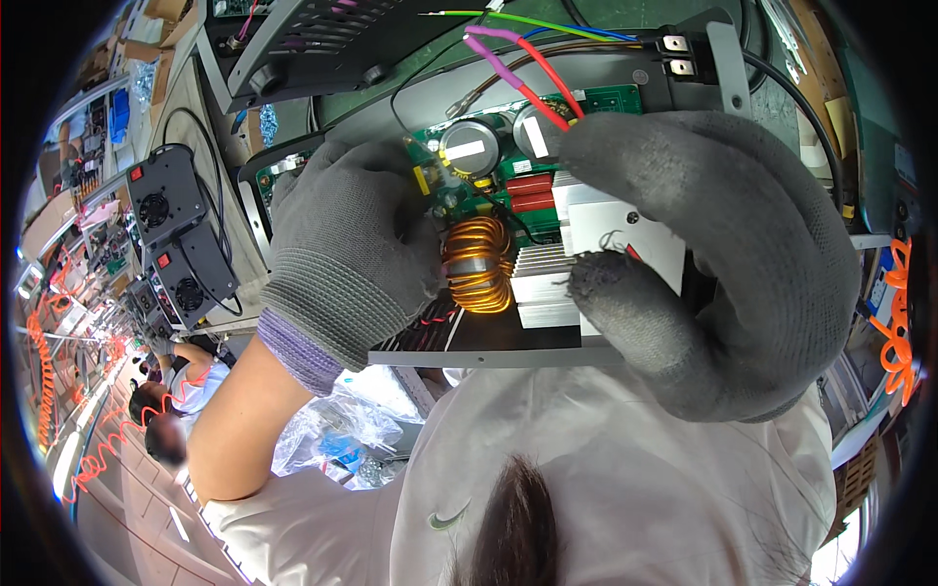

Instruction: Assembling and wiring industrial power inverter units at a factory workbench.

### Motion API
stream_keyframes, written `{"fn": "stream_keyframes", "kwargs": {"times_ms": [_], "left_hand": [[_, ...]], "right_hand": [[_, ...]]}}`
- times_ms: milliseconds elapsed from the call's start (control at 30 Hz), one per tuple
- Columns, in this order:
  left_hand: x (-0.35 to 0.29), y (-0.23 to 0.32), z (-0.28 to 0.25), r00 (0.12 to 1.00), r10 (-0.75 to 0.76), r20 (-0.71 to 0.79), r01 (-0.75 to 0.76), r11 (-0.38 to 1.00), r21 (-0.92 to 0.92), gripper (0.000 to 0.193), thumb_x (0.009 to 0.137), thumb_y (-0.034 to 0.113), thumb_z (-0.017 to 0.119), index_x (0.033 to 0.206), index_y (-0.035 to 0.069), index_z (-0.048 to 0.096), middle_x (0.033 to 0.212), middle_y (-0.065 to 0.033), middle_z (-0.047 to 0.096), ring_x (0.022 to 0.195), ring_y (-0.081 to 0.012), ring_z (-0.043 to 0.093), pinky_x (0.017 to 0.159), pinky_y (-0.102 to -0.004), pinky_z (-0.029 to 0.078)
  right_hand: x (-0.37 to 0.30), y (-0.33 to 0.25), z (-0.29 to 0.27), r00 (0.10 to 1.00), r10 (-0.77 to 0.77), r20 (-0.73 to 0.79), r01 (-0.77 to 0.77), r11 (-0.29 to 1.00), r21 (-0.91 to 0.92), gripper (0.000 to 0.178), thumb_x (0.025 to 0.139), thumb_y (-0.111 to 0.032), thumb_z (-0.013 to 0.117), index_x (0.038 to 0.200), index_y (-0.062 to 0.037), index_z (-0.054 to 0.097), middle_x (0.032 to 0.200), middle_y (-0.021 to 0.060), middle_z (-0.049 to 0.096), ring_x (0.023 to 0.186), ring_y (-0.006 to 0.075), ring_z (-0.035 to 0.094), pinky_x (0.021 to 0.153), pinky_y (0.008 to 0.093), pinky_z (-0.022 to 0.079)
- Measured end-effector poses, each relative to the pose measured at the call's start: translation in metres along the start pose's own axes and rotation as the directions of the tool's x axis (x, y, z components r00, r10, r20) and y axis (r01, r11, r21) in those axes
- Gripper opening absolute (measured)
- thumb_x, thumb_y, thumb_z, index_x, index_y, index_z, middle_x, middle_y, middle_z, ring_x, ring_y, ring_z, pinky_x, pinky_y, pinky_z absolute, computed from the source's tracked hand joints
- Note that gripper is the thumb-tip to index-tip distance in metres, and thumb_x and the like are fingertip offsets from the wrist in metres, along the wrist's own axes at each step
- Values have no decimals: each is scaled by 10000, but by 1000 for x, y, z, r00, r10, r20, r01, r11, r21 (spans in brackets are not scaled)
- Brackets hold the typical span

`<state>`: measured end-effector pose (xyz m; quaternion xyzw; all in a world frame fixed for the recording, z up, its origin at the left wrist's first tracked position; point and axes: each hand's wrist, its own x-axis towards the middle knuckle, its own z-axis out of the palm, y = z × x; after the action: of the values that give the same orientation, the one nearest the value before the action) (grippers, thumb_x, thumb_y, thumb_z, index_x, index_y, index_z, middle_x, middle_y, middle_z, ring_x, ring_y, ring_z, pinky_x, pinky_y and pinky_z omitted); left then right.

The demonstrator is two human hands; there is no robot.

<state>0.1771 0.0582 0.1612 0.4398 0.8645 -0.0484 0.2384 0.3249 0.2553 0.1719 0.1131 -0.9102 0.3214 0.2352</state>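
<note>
Circuit board, green, sits at the centre of the view inside a grey metal housing held up close to the camera, between two grey knit-gloved hands. On the board stand two round silver-topped capacitors, red box-shaped parts, a copper wire coil wound on a ring, and a ribbed aluminium heat sink at its right.

Left hand: curled around the left edge of the board and housing, fingers closed against them beside the coil; the thumb is hidden, so how far the hold wraps cannot be told.

Right hand: arched over the heat sink, fingertips resting on the top of the board by the second capacitor, thumb pressed to the front of the heat sink. The thumb of the glove is frayed at its tip. The hand is partly closed, pinching the heat sink between thumb and fingers.

Red wires and a purple wire rise from the board near the right fingertips; green and blue wires run across above.

Background: black boxes with fans and red switches stand at left on a bench, where other people sit farther back. A clear plastic bag lies below the left forearm.
</note>
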Motion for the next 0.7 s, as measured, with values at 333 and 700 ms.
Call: {"fn": "stream_keyframes", "kwargs": {"times_ms": [333, 700], "left_hand": [[-7, 9, 11, 991, -14, -131, 20, 999, 43, 153, 771, 184, 677, 827, 60, 747, 1096, -56, 680, 1171, -275, 566, 1016, -501, 384], [2, 1, -1, 997, -21, 73, 17, 998, 56, 258, 788, 282, 675, 919, 78, 763, 1051, -94, 675, 1086, -324, 581, 974, -501, 403]], "right_hand": [[-17, -1, 2, 988, 155, -18, -154, 988, 25, 407, 754, -162, 746, 1030, 133, 694, 991, 228, 726, 863, 349, 720, 737, 405, 590], [-16, 17, 14, 980, -183, -77, 184, 983, -1, 412, 752, -141, 743, 1053, 132, 675, 1026, 245, 717, 890, 356, 717, 759, 410, 594]]}}
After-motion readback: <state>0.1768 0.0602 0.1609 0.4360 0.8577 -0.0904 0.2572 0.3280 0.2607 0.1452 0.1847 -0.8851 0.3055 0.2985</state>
